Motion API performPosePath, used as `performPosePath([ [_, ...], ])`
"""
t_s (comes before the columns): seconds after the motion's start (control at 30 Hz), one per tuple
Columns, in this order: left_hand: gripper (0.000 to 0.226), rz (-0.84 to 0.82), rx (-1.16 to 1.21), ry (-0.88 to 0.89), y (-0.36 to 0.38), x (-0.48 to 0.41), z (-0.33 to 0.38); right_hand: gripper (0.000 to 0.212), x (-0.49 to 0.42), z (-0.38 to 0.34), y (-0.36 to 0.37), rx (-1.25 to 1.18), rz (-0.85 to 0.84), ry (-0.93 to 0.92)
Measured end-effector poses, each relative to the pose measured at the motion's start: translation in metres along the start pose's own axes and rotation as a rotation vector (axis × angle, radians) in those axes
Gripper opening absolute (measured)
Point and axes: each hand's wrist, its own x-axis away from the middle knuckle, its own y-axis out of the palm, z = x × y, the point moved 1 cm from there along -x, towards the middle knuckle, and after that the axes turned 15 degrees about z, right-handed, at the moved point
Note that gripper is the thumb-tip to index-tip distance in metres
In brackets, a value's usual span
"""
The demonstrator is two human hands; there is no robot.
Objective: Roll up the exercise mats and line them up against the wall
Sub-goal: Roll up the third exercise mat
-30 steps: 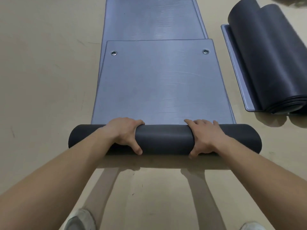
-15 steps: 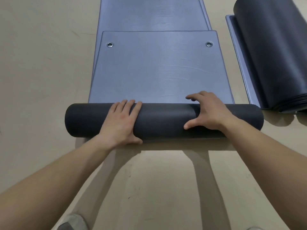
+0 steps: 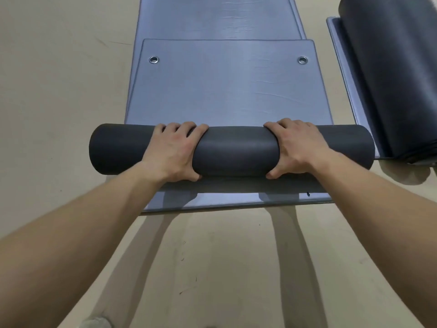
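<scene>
- The dark roll (image 3: pixel 236 150) of the mat (image 3: pixel 227 91) lies on the floor (image 3: pixel 47 91) with its long axis running left to right, resting on the mat's flat blue-grey part
- No brand, label or writing shows on it
- The left hand (image 3: pixel 173 153) and right hand (image 3: pixel 295 147) each wrap the roll, fingers over its far side, thumbs on the near side
- Two metal eyelets (image 3: pixel 154 59) sit near the flat part's far edge, which overlaps another flat mat (image 3: pixel 217 17) beyond
- A second rolled mat (image 3: pixel 392 74) lies to the right, pointing away
</scene>
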Motion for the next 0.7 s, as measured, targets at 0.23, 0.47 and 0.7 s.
performPosePath([
  [0.23, 0.117, -0.296, 0.076, 0.075, -0.024, 0.042, 0.026, 0.134, 0.064, -0.015, -0.007, -0.067, -0.277, 0.044],
  [0.47, 0.120, -0.441, 0.198, -0.029, -0.037, 0.025, 0.023, 0.120, 0.102, -0.038, 0.007, -0.009, 0.023, 0.092],
  [0.7, 0.128, -0.057, -0.004, -0.029, -0.020, 0.044, 0.039, 0.133, 0.046, -0.015, -0.016, -0.163, -0.079, 0.064],
])
